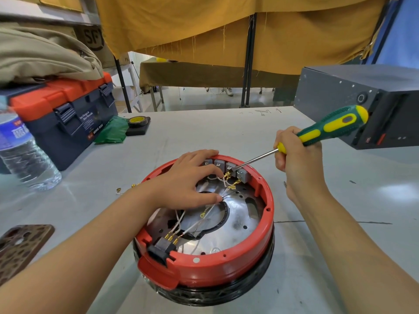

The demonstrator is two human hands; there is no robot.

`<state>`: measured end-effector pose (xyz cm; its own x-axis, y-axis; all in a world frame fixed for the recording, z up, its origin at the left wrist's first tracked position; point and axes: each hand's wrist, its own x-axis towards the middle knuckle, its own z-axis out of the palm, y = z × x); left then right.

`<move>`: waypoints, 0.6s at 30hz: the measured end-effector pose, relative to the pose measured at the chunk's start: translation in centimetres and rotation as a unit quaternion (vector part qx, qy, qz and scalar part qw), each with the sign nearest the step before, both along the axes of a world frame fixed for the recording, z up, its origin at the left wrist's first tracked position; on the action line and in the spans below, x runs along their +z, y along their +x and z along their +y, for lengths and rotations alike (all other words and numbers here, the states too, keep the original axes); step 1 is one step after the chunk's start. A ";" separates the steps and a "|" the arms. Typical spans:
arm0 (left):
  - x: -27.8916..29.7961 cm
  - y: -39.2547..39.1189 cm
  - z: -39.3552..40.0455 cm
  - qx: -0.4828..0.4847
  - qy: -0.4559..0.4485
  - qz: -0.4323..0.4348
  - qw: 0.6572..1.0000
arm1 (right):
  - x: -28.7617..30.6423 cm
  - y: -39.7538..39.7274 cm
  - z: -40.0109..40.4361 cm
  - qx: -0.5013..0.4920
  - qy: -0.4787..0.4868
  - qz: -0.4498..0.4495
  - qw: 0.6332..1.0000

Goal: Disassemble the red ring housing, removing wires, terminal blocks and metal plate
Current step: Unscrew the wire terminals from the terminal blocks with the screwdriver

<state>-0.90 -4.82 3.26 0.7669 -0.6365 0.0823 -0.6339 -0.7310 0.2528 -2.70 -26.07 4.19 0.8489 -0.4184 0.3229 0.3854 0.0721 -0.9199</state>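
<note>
Right hand point(294, 159) fingers clenched round the green-and-yellow screwdriver point(326, 129), its tip at the grey terminal blocks point(226, 167) on the far rim. Left hand point(188, 180) fingers spread, released, pressing white wires point(181, 219) inside the red ring housing point(217, 266), mid-desk point(204, 134), near its front edge.

Four grey terminal blocks point(226, 167); one screwdriver point(326, 129); one toolbox point(65, 116); one bottle point(22, 150).
</note>
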 end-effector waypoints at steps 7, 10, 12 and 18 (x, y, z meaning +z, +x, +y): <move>0.1 -0.1 -0.1 -0.003 -0.001 -0.012 1.000 | -0.2 0.2 0.1 -0.013 0.023 0.023 0.999; 0.1 -0.2 -0.1 -0.001 0.003 -0.008 1.000 | -0.2 0.2 0.1 -0.014 0.024 0.024 0.999; 0.1 -0.2 -0.1 0.000 0.004 -0.007 1.000 | -0.2 0.2 0.0 -0.015 0.026 0.026 0.999; 0.0 -0.1 -0.1 0.000 -0.004 -0.010 1.000 | -0.3 0.5 -0.1 -0.014 0.051 0.044 0.998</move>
